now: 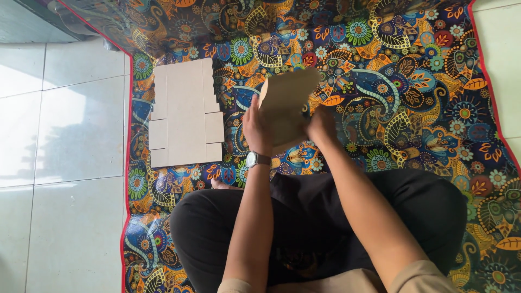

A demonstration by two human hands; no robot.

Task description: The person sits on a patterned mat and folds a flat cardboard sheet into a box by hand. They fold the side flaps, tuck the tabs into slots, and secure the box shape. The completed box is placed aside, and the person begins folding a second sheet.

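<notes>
I watch both hands clamp a partly folded cardboard box blank [286,106] above the patterned floor mat [412,103]: left hand [256,127] on its left edge, right hand [321,126] on its right. Flat cardboard blanks [184,111] lie just left.

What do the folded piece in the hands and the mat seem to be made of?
Folded piece: plain brown cardboard, matte, like the flat sheets beside it. Mat: probably plastic-coated or vinyl, since its printed surface shows glare near the top edge.

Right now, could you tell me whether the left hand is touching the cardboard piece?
Touching: the head view shows the left hand gripping the cardboard piece's edge.
</notes>
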